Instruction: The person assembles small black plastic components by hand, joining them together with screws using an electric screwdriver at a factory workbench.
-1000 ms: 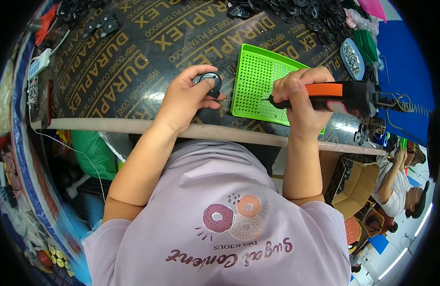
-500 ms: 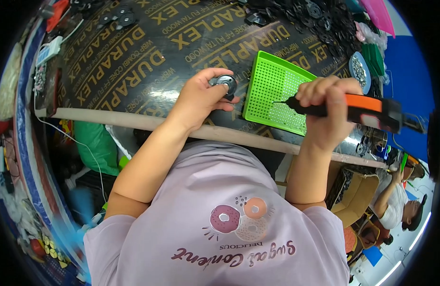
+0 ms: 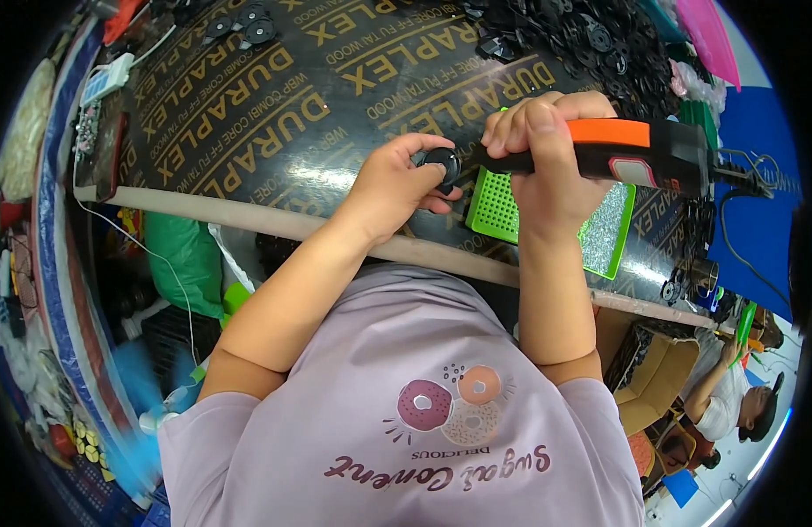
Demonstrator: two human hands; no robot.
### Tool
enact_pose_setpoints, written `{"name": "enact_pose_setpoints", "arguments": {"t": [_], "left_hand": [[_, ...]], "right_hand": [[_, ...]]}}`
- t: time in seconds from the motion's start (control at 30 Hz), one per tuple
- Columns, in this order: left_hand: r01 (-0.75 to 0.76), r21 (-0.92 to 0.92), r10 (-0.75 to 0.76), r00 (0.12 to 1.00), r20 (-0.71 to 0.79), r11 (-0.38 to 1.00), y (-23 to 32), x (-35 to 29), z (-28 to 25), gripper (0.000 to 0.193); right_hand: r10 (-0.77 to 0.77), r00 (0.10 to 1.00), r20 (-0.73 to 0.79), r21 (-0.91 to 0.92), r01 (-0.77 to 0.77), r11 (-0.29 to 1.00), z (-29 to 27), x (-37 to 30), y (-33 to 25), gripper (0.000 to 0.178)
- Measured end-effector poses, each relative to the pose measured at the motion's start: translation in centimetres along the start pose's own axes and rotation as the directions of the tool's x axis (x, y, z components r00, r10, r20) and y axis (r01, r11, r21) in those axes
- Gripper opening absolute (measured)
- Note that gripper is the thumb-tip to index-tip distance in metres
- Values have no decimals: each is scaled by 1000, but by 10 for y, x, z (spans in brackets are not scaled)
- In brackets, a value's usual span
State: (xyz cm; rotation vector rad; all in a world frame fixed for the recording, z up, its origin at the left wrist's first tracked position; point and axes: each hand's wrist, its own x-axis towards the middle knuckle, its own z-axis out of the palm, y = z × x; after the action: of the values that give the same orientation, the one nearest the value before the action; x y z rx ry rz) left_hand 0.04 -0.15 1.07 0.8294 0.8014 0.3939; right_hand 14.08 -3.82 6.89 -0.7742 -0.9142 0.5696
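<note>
Between the fingers and thumb of my left hand [image 3: 384, 184] is a small round black plastic part [image 3: 445, 163], held just above the table. My right hand [image 3: 551, 167] is wrapped around an orange-and-black corded electric screwdriver [image 3: 661, 156]. The tool lies sideways, its nose pointing left at the round part. I cannot tell whether its thin bit touches the part. Below and behind my right hand stands a shallow green perforated tray [image 3: 494, 230], with many small silvery screws [image 3: 606, 218] in its right side. My right hand and wrist hide the tray's middle.
A large heap of black plastic parts [image 3: 590, 44] covers the table's far right. Several similar parts [image 3: 248, 28] lie at the far left. The screwdriver's coiled cord [image 3: 744, 176] runs off right. A pale table edge [image 3: 248, 213] crosses before me. Another person [image 3: 727, 408] sits at right.
My right hand has brought the screwdriver left from above the tray to the round black part. The part stays in my left hand. The whole view has shifted slightly.
</note>
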Motion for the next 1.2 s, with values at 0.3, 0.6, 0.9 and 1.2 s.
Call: {"name": "enact_pose_setpoints", "arguments": {"t": [0.3,0.6,0.9,1.2], "left_hand": [[2,4,-2,1000,2,1000,-1,0,0,31],[13,-44,-12,1000,18,999,0,1,-2,29],[-4,-69,4,1000,0,998,-2,-1,-6,30],[-517,636,99,814,572,573,29,-106,-92,23]], "right_hand": [[16,999,52,-12,-16,1000,-4,-7,9,24],[3,983,185,39,-10,999,-7,-5,11,23],[10,949,316,-29,-1,1000,-3,-6,8,23],[-11,973,229,183,-32,983,-17,-10,-51,28]]}}
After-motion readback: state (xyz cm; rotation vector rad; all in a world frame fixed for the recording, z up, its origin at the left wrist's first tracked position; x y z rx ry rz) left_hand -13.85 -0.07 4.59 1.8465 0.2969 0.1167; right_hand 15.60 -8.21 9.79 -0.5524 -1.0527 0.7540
